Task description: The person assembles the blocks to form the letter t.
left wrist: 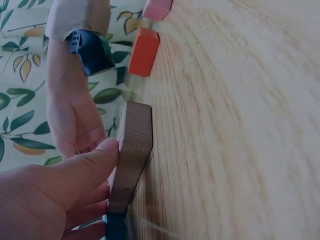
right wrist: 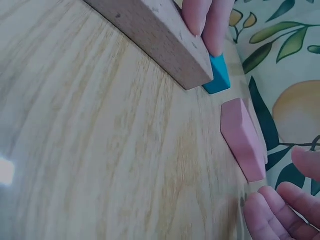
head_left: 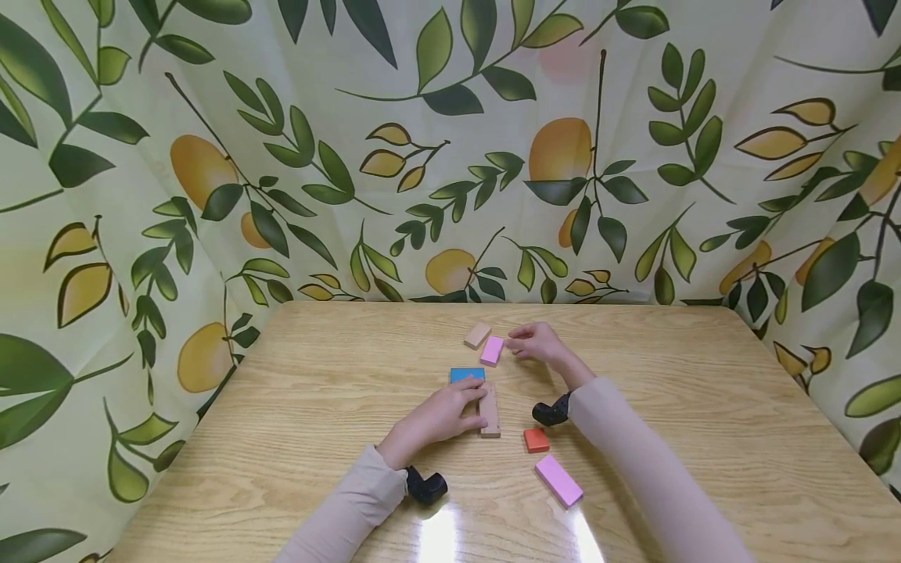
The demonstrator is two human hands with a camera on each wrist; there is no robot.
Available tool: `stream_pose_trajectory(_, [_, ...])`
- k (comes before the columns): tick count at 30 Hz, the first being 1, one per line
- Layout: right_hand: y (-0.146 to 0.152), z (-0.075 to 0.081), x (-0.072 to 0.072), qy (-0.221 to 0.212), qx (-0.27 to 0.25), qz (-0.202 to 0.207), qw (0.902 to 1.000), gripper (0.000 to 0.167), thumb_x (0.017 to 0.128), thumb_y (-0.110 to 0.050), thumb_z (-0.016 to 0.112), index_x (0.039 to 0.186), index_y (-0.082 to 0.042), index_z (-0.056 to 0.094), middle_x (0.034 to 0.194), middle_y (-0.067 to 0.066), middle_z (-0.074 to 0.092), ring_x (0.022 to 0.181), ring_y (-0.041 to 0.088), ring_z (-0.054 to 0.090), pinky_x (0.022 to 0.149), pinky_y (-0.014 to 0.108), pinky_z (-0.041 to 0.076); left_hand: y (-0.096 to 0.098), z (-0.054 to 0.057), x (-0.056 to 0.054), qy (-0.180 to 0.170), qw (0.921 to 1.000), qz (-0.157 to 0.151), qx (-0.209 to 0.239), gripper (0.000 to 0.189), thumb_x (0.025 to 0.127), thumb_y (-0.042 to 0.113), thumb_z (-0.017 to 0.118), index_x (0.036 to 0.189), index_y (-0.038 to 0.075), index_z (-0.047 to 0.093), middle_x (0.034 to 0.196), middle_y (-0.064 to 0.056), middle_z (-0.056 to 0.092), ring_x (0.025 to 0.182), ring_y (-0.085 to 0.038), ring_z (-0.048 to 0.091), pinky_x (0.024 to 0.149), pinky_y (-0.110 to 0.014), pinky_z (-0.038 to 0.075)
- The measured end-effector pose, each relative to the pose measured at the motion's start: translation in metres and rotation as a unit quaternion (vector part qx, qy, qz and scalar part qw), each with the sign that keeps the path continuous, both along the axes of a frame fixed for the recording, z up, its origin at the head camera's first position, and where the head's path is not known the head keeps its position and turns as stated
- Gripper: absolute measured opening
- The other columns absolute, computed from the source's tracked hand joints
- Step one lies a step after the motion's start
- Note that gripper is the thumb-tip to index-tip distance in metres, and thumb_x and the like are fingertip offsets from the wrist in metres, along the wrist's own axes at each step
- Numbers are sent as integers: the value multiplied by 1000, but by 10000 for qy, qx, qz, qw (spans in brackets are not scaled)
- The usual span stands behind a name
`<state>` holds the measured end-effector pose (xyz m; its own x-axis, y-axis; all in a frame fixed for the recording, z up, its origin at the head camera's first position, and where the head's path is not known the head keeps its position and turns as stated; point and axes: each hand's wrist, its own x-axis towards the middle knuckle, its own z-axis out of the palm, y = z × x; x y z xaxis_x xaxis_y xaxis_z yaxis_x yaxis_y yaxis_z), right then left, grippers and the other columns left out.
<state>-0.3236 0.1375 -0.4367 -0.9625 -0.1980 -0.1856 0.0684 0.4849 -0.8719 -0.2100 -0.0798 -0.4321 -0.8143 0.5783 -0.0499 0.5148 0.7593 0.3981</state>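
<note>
My left hand [head_left: 438,412] rests on a long brown wooden block [head_left: 489,416], its thumb at the block's near end and its fingertips over the far end. Against that far end lies a blue block [head_left: 464,374], partly hidden under the fingers. Farther back, a small pink block [head_left: 492,349] lies at an angle with a light wooden block [head_left: 478,335] at its left. Just right of the small pink block is my right hand [head_left: 539,344], low over the table, fingers loosely bent and nothing held. In the right wrist view, its fingertips [right wrist: 259,200] are beside the pink block [right wrist: 242,137].
A red block [head_left: 536,439] lies on the wooden table [head_left: 338,367] below the right wrist. Nearer me is a longer pink block [head_left: 559,481]. Behind the table's far edge hangs a leaf-patterned cloth [head_left: 422,227]. Each wrist carries a black device [head_left: 426,488].
</note>
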Motion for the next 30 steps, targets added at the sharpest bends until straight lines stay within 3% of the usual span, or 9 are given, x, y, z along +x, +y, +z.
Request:
stream_pose_trajectory(9, [-5, -6, -5, -139, -201, -134, 9996, 39, 90, -10, 66, 120, 14, 58, 93, 15, 69, 62, 3, 62, 64, 19, 59, 0, -2, 0, 155, 9998, -92, 20, 53, 92, 31, 65, 135, 2, 56, 149, -14, 47, 141, -32, 43, 117, -43, 37])
stream_pose_trajectory(23, [-11, -6, -8, -266, -40, -252, 9993, 39, 88, -14, 70, 118, 9, 62, 73, 0, 62, 59, 5, 58, 56, 17, 54, 0, -3, -2, 156, 9998, -81, 15, 52, 91, 31, 66, 134, 3, 56, 148, -13, 47, 141, -31, 43, 117, -42, 38])
stream_pose_trajectory(30, [-14, -6, -8, -135, 167, -132, 9997, 40, 86, -14, 71, 117, 9, 62, 73, 0, 61, 56, 5, 56, 54, 18, 54, -1, -2, -1, 132, 9999, -64, 33, 52, 91, 32, 66, 134, 3, 57, 148, -13, 48, 140, -30, 44, 117, -42, 38])
